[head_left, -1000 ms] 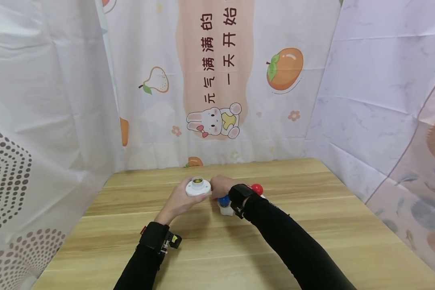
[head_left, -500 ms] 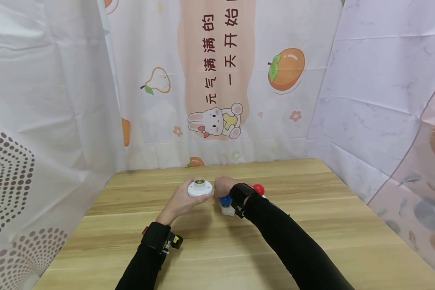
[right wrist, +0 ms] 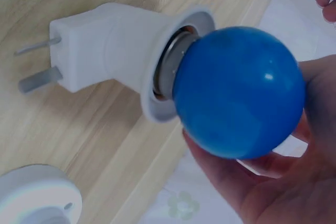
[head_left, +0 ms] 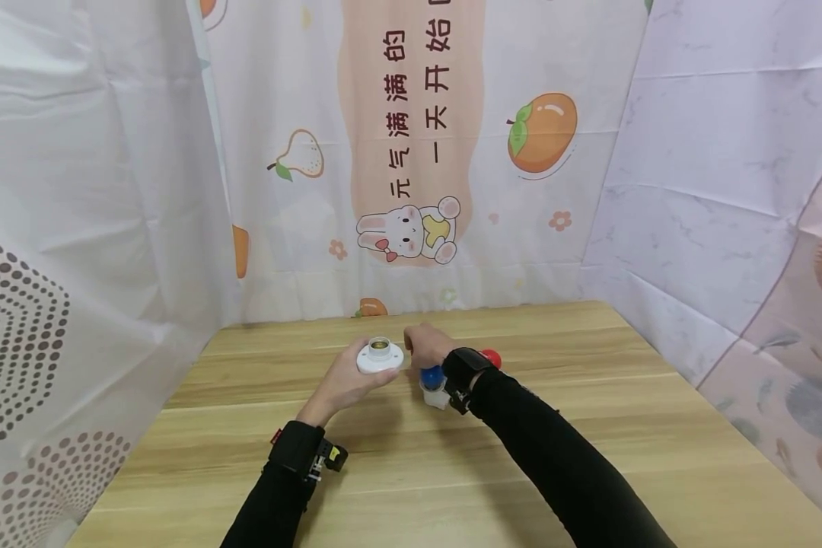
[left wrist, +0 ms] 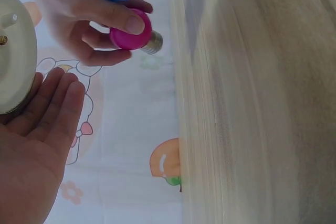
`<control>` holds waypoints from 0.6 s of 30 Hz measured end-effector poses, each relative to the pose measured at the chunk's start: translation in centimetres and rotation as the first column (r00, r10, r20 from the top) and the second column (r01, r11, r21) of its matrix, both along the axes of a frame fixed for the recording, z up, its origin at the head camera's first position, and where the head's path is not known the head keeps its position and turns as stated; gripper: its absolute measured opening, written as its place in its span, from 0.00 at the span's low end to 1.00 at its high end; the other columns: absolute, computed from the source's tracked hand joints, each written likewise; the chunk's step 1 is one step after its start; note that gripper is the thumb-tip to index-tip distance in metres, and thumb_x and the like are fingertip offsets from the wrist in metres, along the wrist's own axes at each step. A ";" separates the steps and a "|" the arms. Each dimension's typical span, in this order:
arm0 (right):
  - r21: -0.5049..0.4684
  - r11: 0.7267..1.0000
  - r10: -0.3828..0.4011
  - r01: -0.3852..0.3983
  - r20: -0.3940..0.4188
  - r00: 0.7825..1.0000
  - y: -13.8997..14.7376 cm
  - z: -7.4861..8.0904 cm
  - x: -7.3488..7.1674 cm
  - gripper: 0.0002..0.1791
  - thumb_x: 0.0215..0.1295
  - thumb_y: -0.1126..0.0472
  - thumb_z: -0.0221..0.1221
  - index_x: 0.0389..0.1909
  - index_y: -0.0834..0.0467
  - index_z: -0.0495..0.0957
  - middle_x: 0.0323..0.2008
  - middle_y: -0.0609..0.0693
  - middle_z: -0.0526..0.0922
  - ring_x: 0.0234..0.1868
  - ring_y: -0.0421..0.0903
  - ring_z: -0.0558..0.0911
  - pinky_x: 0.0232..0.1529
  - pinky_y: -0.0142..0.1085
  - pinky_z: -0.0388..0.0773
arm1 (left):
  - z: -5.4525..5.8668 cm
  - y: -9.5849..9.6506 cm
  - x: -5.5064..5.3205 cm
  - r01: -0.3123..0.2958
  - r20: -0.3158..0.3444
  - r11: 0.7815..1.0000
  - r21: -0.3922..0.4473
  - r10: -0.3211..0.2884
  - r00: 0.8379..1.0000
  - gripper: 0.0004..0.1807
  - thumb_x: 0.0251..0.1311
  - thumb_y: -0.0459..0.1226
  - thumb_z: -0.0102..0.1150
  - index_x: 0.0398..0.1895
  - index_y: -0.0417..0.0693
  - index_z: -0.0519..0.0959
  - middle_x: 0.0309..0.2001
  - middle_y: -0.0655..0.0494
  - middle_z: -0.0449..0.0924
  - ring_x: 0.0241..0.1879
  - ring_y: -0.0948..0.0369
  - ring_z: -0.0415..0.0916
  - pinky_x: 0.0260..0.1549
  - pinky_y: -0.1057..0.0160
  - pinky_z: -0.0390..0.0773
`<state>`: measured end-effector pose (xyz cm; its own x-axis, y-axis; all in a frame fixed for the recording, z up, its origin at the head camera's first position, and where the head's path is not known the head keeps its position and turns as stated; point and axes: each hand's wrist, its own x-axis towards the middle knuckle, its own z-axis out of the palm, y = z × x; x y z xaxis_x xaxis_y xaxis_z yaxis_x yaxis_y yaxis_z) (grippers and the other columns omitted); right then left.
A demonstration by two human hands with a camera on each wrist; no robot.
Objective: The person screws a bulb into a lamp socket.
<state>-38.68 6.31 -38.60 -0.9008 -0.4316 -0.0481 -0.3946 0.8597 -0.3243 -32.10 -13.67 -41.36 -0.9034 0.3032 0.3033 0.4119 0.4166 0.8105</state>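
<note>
My left hand (head_left: 342, 378) holds up a white round lamp holder (head_left: 380, 366), its threaded socket facing upward. To its right is my right hand (head_left: 426, 346), whose thumb and fingers pinch a small pink bulb (left wrist: 126, 34) with a bare metal screw base. In the head view that bulb is hidden by the hand. Just in front of the right hand, a blue bulb (right wrist: 239, 93) sits in a white plug-in lamp holder (right wrist: 115, 45) with two metal prongs. Whether the right hand touches the blue bulb cannot be told.
A red bulb (head_left: 491, 358) is partly hidden behind the right wrist. Another white round base (right wrist: 37, 195) shows at the lower left of the right wrist view. The wooden table (head_left: 397, 479) ends at a printed curtain (head_left: 281, 228) behind the hands.
My right hand has shifted slightly to the right, away from the lamp holder. A bit of pink seen beneath it earlier is now hidden. The left hand keeps its hold.
</note>
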 end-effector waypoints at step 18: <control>-0.147 0.989 0.020 -0.034 -0.091 0.996 1.8 0.7 0.9 0.21 0.61 0.69 0.64 0.57 0.64 0.79 0.50 0.58 0.82 0.45 0.50 0.79 0.48 0.42 0.80 | -0.2 0.4 0.2 -0.011 -0.011 1.000 -0.029 0.010 1.000 0.38 0.54 0.50 0.75 0.63 0.41 0.73 0.51 0.52 0.81 0.48 0.57 0.78 0.50 0.52 0.77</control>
